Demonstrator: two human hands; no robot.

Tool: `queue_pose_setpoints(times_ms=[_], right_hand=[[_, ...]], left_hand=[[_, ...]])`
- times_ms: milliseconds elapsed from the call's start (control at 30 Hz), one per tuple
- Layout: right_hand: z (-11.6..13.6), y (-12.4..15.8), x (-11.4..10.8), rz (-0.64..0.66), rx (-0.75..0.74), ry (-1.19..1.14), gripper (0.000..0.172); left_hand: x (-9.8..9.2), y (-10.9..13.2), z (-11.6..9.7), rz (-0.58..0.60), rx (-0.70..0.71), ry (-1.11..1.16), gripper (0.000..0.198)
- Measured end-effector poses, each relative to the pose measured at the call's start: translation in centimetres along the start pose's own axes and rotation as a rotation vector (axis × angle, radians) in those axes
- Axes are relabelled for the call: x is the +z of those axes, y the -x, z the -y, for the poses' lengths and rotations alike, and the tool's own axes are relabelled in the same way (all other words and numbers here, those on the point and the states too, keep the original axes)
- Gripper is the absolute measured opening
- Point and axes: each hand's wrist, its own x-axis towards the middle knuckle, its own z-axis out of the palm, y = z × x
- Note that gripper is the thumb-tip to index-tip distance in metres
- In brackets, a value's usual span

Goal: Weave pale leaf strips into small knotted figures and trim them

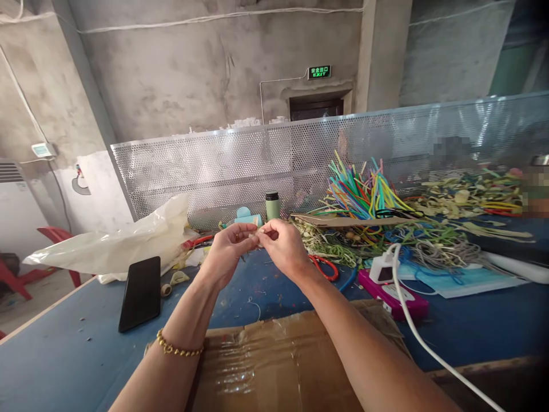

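Both my hands meet above the blue table [64,355], fingertips pinched together on a small pale piece that I cannot make out. My left hand [229,249] has a gold bead bracelet [178,348] on its wrist. My right hand [281,246] curls toward it from the right. Red-handled scissors [323,266] lie on the table just right of my right hand. A heap of bright plastic strips [364,191] and pale tangled cords [433,240] lies further right.
A black phone [140,293] lies at the left beside a pale plastic bag [124,240]. Flattened cardboard [274,366] sits under my forearms. A pink device [394,292] with a white charger and cable [422,343] rests at right. A green flask [271,205] stands by the perforated metal screen [223,166].
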Motion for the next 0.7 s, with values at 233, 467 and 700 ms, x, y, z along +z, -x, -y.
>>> queue_pose_setpoints(times_ms=[233,467,700], right_hand=[[-0.13,-0.04,-0.17,0.073,0.137,-0.131,0.011],[-0.09,0.10,-0.42,0.216,0.200,-0.147,0.019],[0.16,0.05,-0.37,0.124,0.198,-0.254,0.018]], left_hand=[[-0.14,-0.08,0.20,-0.045,0.004,-0.063,0.031],[-0.39,-0.08,0.19,-0.001,0.029,-0.101,0.042],[-0.33,-0.10,0.01,-0.060,0.003,-0.188,0.022]])
